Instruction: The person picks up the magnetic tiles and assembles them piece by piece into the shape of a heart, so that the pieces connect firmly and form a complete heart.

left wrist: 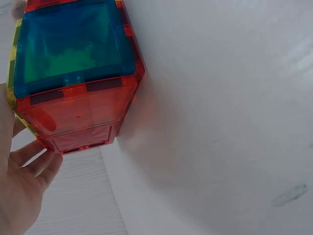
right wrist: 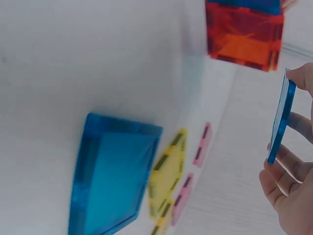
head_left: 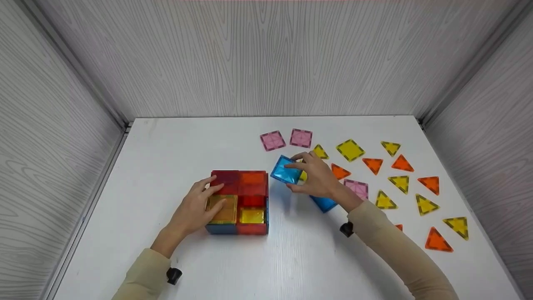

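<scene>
A box built of translucent magnetic tiles (head_left: 253, 183) stands left of the table's middle, with red, yellow and blue squares in its faces. My left hand (head_left: 189, 212) rests on its left side, fingers spread over the dark red and yellow tiles on top; in the left wrist view the fingertips touch the box's red end. Beyond the box's right side, my right hand (head_left: 315, 177) pinches a blue square magnetic tile (head_left: 282, 170) by its edges, held above the table. The right wrist view shows this tile (right wrist: 282, 122) edge-on between thumb and fingers.
Another blue square tile (head_left: 323, 204) lies under the right forearm. Pink squares (head_left: 301, 138), a yellow square (head_left: 350, 150) and several yellow and orange triangles (head_left: 439, 240) are spread over the right of the white table (head_left: 166, 146). Grey panels (head_left: 266, 58) enclose the back and sides.
</scene>
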Demonstrator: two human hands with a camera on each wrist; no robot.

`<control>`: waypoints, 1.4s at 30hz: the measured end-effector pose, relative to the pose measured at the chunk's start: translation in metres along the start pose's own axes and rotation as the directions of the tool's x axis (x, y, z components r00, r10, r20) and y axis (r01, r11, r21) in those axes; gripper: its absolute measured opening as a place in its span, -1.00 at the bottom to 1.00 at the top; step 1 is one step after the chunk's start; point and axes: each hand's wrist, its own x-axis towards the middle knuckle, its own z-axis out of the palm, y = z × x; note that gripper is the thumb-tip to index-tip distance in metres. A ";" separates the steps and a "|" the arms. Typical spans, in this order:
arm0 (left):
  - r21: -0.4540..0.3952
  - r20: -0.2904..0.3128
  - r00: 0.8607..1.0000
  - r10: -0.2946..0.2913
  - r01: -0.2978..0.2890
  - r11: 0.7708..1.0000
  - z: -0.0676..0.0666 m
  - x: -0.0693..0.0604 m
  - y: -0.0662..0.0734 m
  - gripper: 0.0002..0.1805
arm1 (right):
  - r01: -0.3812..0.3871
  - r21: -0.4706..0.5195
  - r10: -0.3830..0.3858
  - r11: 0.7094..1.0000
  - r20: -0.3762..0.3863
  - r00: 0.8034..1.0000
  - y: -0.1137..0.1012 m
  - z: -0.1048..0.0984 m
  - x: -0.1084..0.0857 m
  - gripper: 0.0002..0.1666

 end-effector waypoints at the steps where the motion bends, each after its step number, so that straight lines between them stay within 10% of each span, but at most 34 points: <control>1: -0.001 0.001 1.000 -0.002 0.002 1.000 0.000 -0.001 0.000 -0.43 | 0.020 0.004 -0.020 1.000 -0.007 1.000 -0.004 -0.002 -0.002 -0.37; 16: -0.014 0.014 1.000 -0.024 0.024 1.000 0.001 -0.002 -0.001 -0.43 | 0.308 -0.057 -0.308 0.950 0.003 0.951 -0.061 0.015 -0.024 -0.36; 42: -0.007 0.023 0.999 -0.034 0.035 0.999 0.000 -0.001 0.001 -0.42 | 0.379 -0.043 -0.371 0.924 0.129 0.920 -0.081 0.050 -0.021 -0.43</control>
